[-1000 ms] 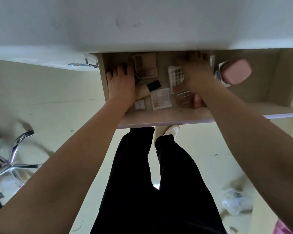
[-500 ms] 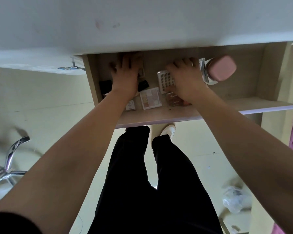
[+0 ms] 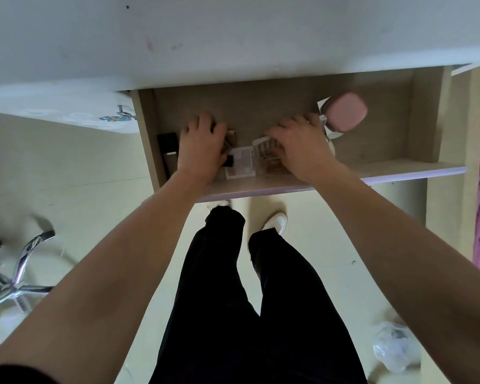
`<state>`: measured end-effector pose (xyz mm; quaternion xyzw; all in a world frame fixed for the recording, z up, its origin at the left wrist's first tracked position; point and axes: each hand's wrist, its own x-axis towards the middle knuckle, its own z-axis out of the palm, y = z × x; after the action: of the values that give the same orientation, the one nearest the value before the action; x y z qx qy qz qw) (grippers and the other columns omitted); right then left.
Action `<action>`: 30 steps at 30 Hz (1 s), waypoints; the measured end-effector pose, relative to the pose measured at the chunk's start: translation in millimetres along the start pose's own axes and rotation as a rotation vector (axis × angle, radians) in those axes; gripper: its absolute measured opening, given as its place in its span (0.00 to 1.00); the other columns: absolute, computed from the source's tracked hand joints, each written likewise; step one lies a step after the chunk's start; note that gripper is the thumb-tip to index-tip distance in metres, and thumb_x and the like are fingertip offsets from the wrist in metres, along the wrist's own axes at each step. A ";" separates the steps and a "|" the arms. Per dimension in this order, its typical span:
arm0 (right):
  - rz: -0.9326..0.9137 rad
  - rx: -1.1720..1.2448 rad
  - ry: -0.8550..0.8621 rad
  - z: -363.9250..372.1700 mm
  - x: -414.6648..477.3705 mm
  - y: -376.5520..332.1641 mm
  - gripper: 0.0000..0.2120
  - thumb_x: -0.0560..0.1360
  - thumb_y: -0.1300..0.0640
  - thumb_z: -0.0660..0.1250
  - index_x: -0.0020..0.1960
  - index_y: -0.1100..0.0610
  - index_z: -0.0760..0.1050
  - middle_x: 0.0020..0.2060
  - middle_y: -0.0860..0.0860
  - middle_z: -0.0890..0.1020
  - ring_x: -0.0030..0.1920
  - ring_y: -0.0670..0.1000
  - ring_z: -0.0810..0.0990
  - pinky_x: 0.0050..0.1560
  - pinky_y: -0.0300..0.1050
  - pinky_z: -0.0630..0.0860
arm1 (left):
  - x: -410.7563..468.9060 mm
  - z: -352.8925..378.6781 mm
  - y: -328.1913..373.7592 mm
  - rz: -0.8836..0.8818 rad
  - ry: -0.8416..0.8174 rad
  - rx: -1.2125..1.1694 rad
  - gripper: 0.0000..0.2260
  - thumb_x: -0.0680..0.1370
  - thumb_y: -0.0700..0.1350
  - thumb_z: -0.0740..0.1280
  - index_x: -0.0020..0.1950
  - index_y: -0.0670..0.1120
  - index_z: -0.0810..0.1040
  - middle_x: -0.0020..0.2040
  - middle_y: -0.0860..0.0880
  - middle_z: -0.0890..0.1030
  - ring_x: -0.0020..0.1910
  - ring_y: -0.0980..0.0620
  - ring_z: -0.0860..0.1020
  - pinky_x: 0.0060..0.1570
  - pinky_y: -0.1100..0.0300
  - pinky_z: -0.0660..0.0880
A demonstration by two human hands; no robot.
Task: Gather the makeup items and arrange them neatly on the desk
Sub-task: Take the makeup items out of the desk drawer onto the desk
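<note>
Head view: an open drawer [image 3: 385, 170] stands out from under a white bench [image 3: 233, 37], seen from above.
Hands: two, both inside the drawer, palms down, well apart.
Left hand [image 3: 201, 146]: lies over the left cluster of makeup with its fingertips bent down. Whether it grips anything cannot be told, since what is under the palm is hidden.
Right hand [image 3: 299, 146]: fingers curled over the clear-lidded palette [image 3: 262, 146] and touching it — a true grasp cannot be told.
Palettes: three show between the hands. One is the clear-lidded one. A pale square palette [image 3: 240, 162] lies flat just left of it, edges slightly askew to the drawer front. A brown palette [image 3: 275, 167] sits partly under the right wrist.
Black cap [image 3: 229, 160]: one, at the pale palette's left edge, touching the left hand.
Black case [image 3: 166, 141]: one, against the drawer's left wall.
Brown tube [image 3: 169, 162]: one, just in front of the black case, long axis running front to back along that wall.
Pink case [image 3: 345, 112]: one, rounded square, tilted, just right of the right hand.
Drawer contents: all the makeup named above; none lies on the bench.
Floor: one chrome chair base [image 3: 17, 273], one crumpled plastic bag [image 3: 394, 347], two white shoes [image 3: 276, 221].
</note>
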<state>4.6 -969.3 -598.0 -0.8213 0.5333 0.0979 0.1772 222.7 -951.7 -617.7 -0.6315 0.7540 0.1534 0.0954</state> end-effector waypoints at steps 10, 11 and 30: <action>0.020 0.248 0.165 -42.6 -37.3 -6.1 0.14 0.75 0.61 0.66 0.59 0.51 0.81 0.50 0.53 0.83 0.51 0.60 0.79 0.50 0.52 0.73 | -48.8 -62.6 6.8 -0.126 0.447 -0.208 0.16 0.65 0.46 0.74 0.50 0.44 0.78 0.49 0.40 0.75 0.46 0.39 0.74 0.44 0.48 0.75; 0.020 0.290 0.187 -53.1 -41.1 -9.7 0.15 0.75 0.61 0.66 0.60 0.51 0.80 0.52 0.53 0.83 0.52 0.59 0.79 0.50 0.52 0.74 | -53.2 -73.6 5.3 -0.143 0.490 -0.236 0.15 0.65 0.46 0.73 0.50 0.44 0.79 0.49 0.40 0.75 0.46 0.39 0.75 0.44 0.48 0.75; 0.595 1.465 0.159 -187.0 82.8 -135.4 0.16 0.80 0.56 0.67 0.66 0.57 0.73 0.50 0.50 0.84 0.49 0.50 0.85 0.41 0.42 0.80 | -1.5 -208.2 -168.0 -0.835 0.395 -1.118 0.23 0.64 0.47 0.75 0.57 0.48 0.77 0.55 0.49 0.76 0.46 0.50 0.79 0.41 0.59 0.76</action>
<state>156.7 -1063.1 -430.0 -0.3234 0.6702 -0.2933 0.6001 398.2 -1049.7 -441.2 -0.8371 0.2621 0.3495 -0.3291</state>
